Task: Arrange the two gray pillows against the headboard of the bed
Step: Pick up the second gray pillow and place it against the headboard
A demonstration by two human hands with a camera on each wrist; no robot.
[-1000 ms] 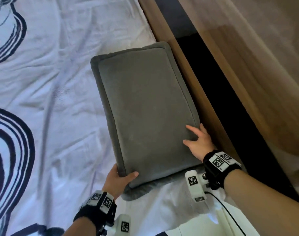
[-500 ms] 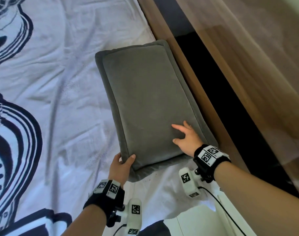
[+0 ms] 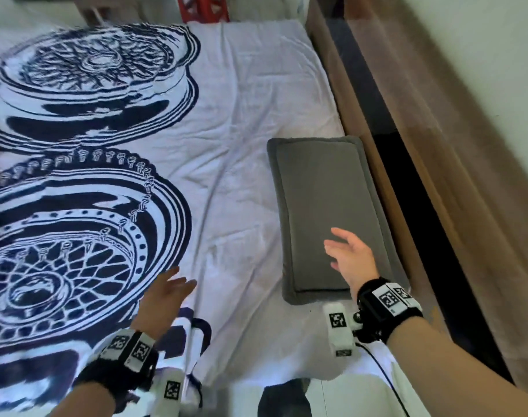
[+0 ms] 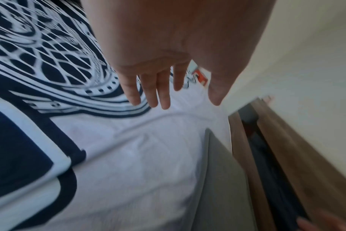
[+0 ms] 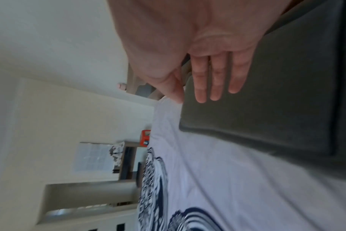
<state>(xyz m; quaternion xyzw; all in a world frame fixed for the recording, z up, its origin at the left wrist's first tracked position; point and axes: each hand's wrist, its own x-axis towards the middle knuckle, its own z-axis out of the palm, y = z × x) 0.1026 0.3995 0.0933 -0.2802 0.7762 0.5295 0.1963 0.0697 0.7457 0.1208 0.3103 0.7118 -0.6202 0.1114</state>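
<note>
One gray pillow [image 3: 323, 206] lies flat on the white bed sheet, its long right side along the wooden headboard [image 3: 374, 176]. The same gray pillow [image 5: 277, 112] fills the right of the right wrist view, and a strip of the gray pillow [image 4: 223, 179] shows in the left wrist view. My right hand [image 3: 344, 251] hovers over the pillow's near end, fingers straight, holding nothing. My left hand [image 3: 169, 290] is off the pillow to its left, above the sheet, fingers spread and empty. A second gray pillow is not in view.
The bed cover [image 3: 85, 206] carries large navy wheel prints on its left half. A dark gap [image 3: 407, 206] runs between the headboard and the wooden wall panel [image 3: 455, 164]. A red box [image 3: 205, 7] stands beyond the bed's far end.
Both hands have let go of the pillow and lifted off it; the left hand moved left over the sheet. The head view has pulled back and shows more of the bed.
</note>
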